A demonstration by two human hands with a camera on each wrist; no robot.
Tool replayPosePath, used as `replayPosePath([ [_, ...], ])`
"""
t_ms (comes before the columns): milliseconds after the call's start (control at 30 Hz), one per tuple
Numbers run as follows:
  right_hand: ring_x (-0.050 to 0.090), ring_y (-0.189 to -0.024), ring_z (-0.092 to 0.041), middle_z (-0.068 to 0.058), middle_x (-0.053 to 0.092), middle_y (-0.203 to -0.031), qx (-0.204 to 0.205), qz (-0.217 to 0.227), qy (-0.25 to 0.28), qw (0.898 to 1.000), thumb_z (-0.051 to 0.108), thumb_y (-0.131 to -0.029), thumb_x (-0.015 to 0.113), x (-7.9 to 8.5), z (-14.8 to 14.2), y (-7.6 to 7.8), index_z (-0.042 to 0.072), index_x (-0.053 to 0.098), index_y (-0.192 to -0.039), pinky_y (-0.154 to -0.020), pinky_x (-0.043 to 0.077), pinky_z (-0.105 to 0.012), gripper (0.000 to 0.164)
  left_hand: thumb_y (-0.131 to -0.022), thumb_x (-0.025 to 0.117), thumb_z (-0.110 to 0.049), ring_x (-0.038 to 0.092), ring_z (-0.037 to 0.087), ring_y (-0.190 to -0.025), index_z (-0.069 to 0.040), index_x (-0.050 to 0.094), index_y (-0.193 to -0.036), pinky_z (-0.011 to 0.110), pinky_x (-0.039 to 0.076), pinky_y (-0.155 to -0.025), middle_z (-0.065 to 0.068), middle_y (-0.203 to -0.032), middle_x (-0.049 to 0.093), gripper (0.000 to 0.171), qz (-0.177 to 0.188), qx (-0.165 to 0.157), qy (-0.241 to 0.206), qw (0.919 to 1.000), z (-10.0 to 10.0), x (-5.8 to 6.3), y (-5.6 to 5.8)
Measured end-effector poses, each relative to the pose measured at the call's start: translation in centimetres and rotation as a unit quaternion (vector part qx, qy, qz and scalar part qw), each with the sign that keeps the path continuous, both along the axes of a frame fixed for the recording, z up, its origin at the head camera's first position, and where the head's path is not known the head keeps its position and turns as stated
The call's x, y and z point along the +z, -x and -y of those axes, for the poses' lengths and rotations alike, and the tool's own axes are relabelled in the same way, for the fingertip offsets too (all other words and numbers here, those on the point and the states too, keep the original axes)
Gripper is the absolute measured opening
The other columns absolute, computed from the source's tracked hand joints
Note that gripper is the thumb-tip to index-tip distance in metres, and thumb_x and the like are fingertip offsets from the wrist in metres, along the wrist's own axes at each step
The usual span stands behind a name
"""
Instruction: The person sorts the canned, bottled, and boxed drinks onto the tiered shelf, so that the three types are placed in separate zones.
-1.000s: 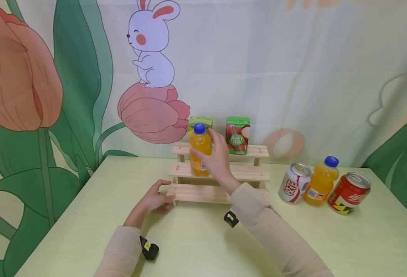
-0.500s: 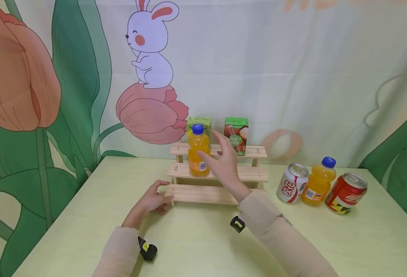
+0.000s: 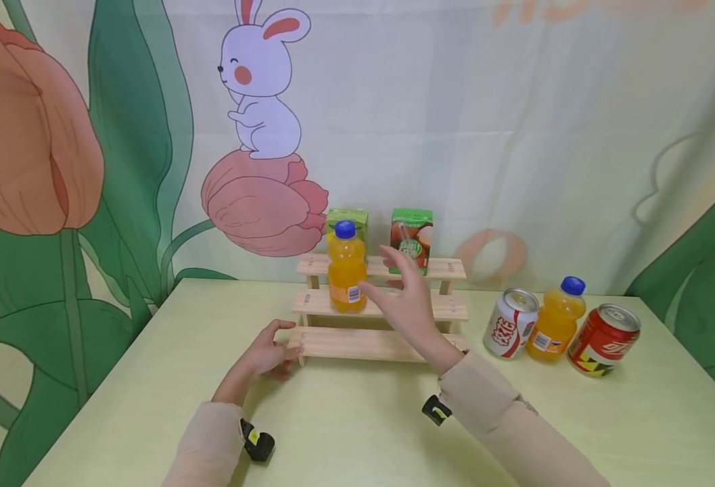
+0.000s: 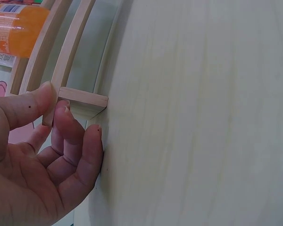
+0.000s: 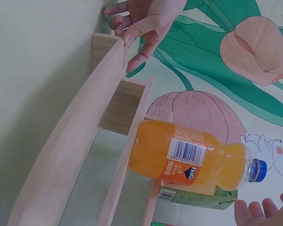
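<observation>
A three-tier wooden rack stands on the table. My left hand pinches the left end of its lowest shelf, thumb above and fingertips below, as the left wrist view shows around the shelf end. Upright on the middle shelf, toward the left, is a bottle of orange soda with a blue cap; its label reads Fanta in the right wrist view. To the right of that bottle, my right hand is apart from it, fingers spread and holding nothing.
On the top shelf stand a green drink carton, partly behind the bottle, and a red-and-green carton. At the table's right are a white can, another orange soda bottle and a red can. A printed curtain hangs behind.
My right hand has let go of the orange soda bottle and drawn back to the right and slightly down. The bottle stays on the middle shelf; my left hand keeps its place.
</observation>
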State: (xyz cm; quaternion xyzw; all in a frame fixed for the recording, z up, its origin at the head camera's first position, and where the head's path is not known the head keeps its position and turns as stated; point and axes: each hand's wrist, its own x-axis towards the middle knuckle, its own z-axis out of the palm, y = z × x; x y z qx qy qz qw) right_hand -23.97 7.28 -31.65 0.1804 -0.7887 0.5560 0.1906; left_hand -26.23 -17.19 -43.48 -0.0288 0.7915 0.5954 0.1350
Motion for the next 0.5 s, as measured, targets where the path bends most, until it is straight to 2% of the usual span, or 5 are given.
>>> replayPosePath([
  [500,0.048,-0.108,-0.024,-0.01,0.051,-0.122,0.009,-0.009,-0.013,1.0,0.012,-0.077,0.073,-0.7,-1.8,-2.0,0.005,0.05,-0.126,-0.082,0.047,-0.04,0.054,-0.085,0.06,-0.003,0.049,0.017,-0.053,-0.01,0.034,-0.131,0.035,0.051,-0.052,0.009,-0.069,0.054,0.053,-0.005,0.001,0.008,1.0,0.1,-0.2,0.1],
])
